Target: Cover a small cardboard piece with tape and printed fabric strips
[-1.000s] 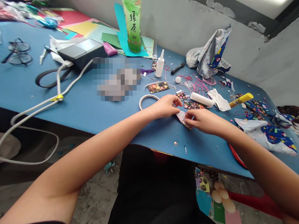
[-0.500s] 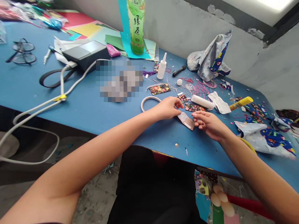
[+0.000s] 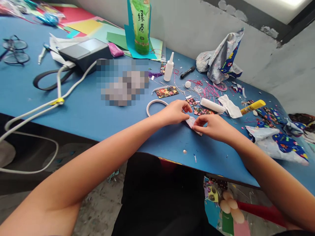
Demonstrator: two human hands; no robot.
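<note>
A small flat fabric piece (image 3: pixel 190 121) with a pale, whitish upper side lies near the table's front edge, partly covered by my fingers. My left hand (image 3: pixel 176 112) is curled over its upper left end, the thumb against it. From the other side, my right hand (image 3: pixel 211 126) pinches the piece's right part between thumb and fingertips. Beside my left wrist lies a white curved band (image 3: pixel 154 102), its far end hidden behind the arm. Just beyond the hands are dark floral fabric pieces (image 3: pixel 204 111) and a white roll (image 3: pixel 212 105).
Behind stand a white squeeze bottle (image 3: pixel 168 69) and a green tea bottle (image 3: pixel 142 29). A black marker (image 3: pixel 187 72), tangled pink threads (image 3: pixel 209 92), a yellow glue stick (image 3: pixel 253 107) and crumpled patterned cloth (image 3: pixel 278 142) lie about. To the left are a black device (image 3: pixel 85 54) with white cable and glasses (image 3: pixel 16 50).
My right hand has moved left and down onto the fabric piece, its fingers closing over the brownish end that was uncovered before. My left hand keeps its place on the piece. The view has shifted slightly.
</note>
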